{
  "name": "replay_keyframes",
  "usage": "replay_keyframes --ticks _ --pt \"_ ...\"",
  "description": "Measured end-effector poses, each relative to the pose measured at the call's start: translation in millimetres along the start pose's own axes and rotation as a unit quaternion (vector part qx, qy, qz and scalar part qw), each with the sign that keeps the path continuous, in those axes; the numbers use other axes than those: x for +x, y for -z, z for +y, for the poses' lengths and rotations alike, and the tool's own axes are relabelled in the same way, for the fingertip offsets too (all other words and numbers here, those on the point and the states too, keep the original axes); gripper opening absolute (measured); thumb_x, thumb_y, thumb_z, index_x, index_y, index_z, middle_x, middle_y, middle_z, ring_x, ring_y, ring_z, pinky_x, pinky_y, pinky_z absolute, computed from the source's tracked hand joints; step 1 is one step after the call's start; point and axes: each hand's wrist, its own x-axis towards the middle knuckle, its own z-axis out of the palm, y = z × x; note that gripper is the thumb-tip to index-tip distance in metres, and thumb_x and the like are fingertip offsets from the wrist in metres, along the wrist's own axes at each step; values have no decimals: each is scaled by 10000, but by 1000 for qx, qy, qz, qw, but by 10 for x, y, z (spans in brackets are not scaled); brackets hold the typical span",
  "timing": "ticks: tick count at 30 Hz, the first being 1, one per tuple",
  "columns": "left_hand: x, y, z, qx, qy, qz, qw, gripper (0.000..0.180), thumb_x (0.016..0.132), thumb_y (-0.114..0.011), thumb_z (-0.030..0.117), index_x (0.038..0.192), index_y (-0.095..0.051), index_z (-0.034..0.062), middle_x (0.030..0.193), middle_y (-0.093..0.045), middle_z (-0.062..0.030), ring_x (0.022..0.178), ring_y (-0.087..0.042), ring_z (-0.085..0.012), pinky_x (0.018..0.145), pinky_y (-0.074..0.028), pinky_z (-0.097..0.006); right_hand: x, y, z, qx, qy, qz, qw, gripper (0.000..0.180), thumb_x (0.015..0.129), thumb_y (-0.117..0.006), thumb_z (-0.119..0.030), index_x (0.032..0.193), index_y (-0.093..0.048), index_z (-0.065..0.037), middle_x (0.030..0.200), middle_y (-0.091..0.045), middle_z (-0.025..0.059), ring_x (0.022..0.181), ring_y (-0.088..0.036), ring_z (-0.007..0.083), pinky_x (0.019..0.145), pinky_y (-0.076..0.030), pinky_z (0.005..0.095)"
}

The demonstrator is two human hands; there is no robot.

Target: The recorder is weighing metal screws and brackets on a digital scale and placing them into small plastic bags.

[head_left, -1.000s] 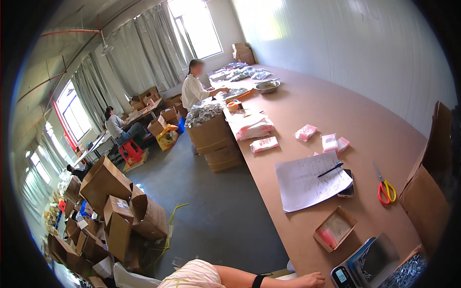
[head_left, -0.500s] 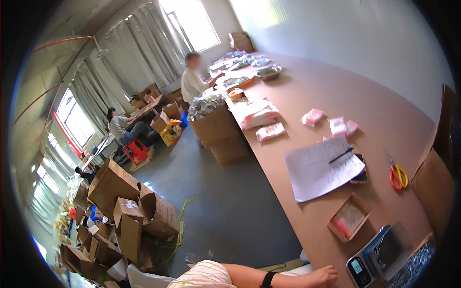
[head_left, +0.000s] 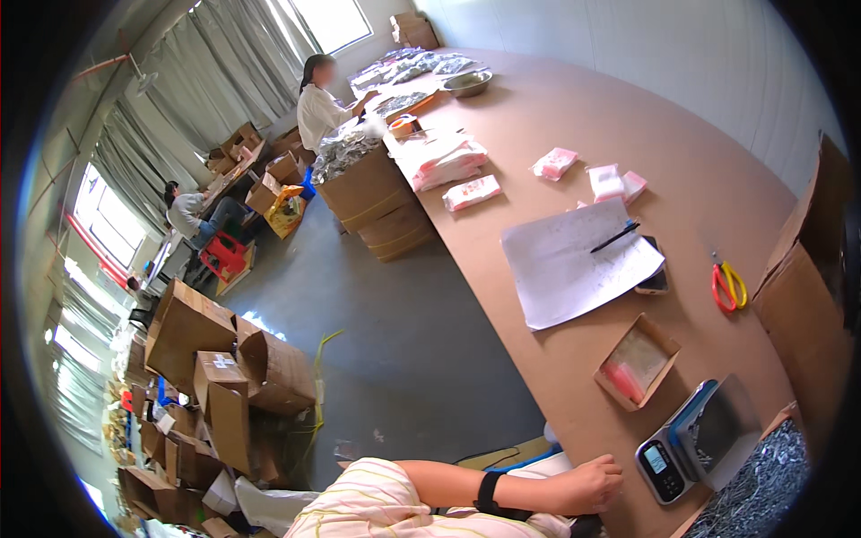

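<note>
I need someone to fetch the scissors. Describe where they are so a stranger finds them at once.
Start at the long brown table and go to the big cardboard box by the wall. The scissors lie flat just left of it, past the paper sheet. Only they have red and yellow handles.

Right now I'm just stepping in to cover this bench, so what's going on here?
One hand, which side is unclear, rests loosely curled on the edge of the long brown table, holding nothing, a black wristband on its forearm. Nearest it sit a small digital scale and an open shallow cardboard box. Farther along lie a paper sheet with a pen, and red-and-yellow scissors. A co-worker works at the far end.
</note>
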Motion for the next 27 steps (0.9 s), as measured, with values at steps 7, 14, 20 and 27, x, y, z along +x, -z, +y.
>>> replay_keyframes --ticks 7,14,20,27 --pt "101 110 -36 -13 3 -7 1000 171 706 -706 81 734 -538 71 828 -554 -97 850 -512 -291 825 -416 -374 193 134 -332 -99 -43 43 993 257 953 -678 -214 1093 -701 1 1027 -665 158 940 -628 300 829 -493 381" --pt "345 365 -336 77 -11 96 992 155 692 -723 105 698 -570 82 735 -572 -83 788 -560 -311 777 -477 -415 355 282 383 -186 28 253 949 126 933 -693 -136 972 -689 -17 941 -689 122 827 -653 263 754 -506 368" --pt "337 482 -348 84 59 57 993 119 690 -763 112 716 -650 87 776 -654 -84 815 -626 -309 780 -501 -401 201 735 577 -35 -35 421 906 183 1067 -540 -159 1029 -565 19 949 -602 63 880 -577 161 833 -482 303" --pt "399 459 -300 36 131 53 989 121 717 -780 66 773 -674 48 801 -663 -84 859 -631 -289 784 -517 -376 487 1128 1059 96 -116 399 905 430 1072 -506 -426 1349 -527 -97 1151 -532 18 948 -503 100 757 -517 261"
